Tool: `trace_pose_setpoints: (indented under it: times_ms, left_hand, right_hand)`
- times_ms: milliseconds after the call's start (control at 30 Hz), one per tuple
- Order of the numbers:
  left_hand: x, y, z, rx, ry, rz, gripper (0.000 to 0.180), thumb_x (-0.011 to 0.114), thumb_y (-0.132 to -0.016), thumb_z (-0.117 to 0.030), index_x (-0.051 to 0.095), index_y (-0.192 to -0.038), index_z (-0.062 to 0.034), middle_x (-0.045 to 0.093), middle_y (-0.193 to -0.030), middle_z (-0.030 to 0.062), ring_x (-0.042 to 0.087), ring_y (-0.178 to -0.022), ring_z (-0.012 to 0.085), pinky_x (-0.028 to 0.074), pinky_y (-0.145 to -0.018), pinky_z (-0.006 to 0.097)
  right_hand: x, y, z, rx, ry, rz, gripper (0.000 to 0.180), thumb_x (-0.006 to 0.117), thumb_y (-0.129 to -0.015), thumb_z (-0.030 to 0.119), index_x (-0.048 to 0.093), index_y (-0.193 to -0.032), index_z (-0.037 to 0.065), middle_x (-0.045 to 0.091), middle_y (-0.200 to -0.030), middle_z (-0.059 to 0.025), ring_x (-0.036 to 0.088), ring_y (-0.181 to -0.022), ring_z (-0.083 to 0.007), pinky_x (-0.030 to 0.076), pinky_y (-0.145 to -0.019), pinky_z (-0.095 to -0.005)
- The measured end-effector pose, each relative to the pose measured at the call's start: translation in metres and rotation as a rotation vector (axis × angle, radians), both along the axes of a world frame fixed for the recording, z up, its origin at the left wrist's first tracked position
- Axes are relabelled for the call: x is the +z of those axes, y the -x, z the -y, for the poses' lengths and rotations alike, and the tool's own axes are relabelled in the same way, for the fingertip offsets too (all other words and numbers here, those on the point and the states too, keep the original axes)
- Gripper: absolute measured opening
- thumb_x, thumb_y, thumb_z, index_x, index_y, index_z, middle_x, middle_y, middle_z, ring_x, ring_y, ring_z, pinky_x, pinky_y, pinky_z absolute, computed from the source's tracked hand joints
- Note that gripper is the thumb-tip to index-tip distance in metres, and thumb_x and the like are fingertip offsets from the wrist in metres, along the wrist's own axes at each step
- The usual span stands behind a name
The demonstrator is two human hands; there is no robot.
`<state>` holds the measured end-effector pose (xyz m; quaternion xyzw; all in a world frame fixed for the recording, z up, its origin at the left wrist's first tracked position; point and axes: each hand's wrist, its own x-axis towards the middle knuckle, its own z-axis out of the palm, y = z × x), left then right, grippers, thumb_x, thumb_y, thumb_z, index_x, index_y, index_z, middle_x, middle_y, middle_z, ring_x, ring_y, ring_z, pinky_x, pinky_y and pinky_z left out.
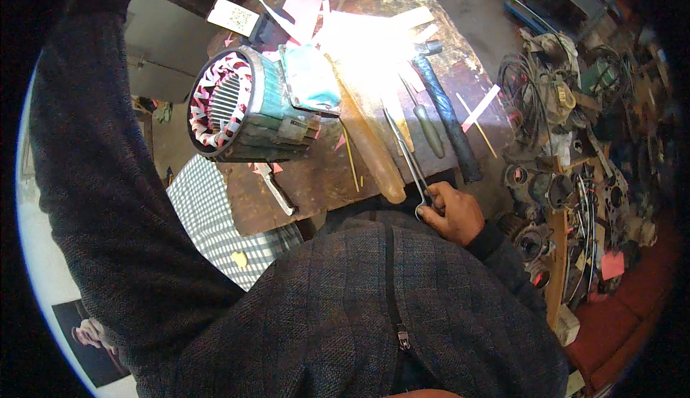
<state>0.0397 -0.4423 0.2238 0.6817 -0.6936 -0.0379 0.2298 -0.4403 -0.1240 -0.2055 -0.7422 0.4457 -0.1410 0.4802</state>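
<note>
My right hand (pixel 458 214) is at the table's near edge, its fingers closed round the handle end of long, slim metal scissors (pixel 408 155). The tips point away over the tabletop. My left arm (pixel 90 110) is raised along the left side, and its hand is out of the picture. A green motor housing (pixel 269 121) lies on its side at the table's left, with the stator windings (pixel 221 99) bound in white and red showing at its open end. Right of it lie a wooden stick (pixel 370 150), a dark-handled screwdriver (pixel 430 130) and a hammer (pixel 449 114) with a black-wrapped handle.
The worn wooden table (pixel 251 200) carries a knife (pixel 277 189) near its front left edge. Strong light washes out papers at its middle. A checked cloth (pixel 205 197) hangs at the left. Motor parts and cables (pixel 535 81) crowd the right side.
</note>
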Motion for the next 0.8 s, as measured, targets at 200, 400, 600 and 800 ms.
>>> trace_pose_setpoints:
  times_ms: [200,400,600,800]
  left_hand:
    - [-0.085,0.039,-0.013,0.034,-0.351,0.534,0.045,0.068,-0.098,-0.028,0.062,-0.128,0.0048,0.072,-0.112,0.0242,0.071,-0.098,0.0366,0.054,-0.102,0.049]
    - [-0.119,0.063,-0.033,0.006,-0.334,0.731,0.048,0.069,-0.096,-0.027,0.060,-0.130,0.0053,0.071,-0.111,0.0260,0.070,-0.102,0.0377,0.053,-0.101,0.049]
    - [-0.133,0.148,-0.187,-0.439,0.154,0.527,0.026,0.059,-0.103,-0.015,0.068,-0.123,-0.0001,0.073,-0.124,0.0155,0.071,-0.113,0.0242,0.053,-0.096,0.034]
    - [-0.089,0.210,-0.336,-0.555,-0.201,0.053,0.031,0.066,-0.101,-0.030,0.073,-0.092,-0.0006,0.074,-0.086,0.0134,0.074,-0.076,0.0261,0.060,-0.072,0.035]
  right_hand:
    - [0.001,0.003,0.001,-0.025,-0.018,0.039,0.049,0.078,-0.090,0.037,0.060,-0.120,0.002,0.071,-0.089,-0.0193,0.071,-0.081,-0.0386,0.055,-0.072,-0.0476]
    - [-0.001,-0.001,0.002,-0.070,0.037,0.102,0.042,0.076,-0.092,0.028,0.061,-0.120,0.000,0.070,-0.085,-0.0188,0.070,-0.077,-0.0371,0.054,-0.069,-0.0450]
    - [0.002,-0.005,0.016,-0.061,0.053,0.060,0.041,0.070,-0.096,0.026,0.060,-0.124,-0.002,0.072,-0.089,-0.0233,0.071,-0.084,-0.0413,0.054,-0.073,-0.0493]
    - [0.018,-0.015,0.031,-0.116,0.044,0.029,0.047,0.069,-0.096,0.024,0.055,-0.132,-0.002,0.072,-0.088,-0.0241,0.071,-0.084,-0.0433,0.055,-0.075,-0.0523]
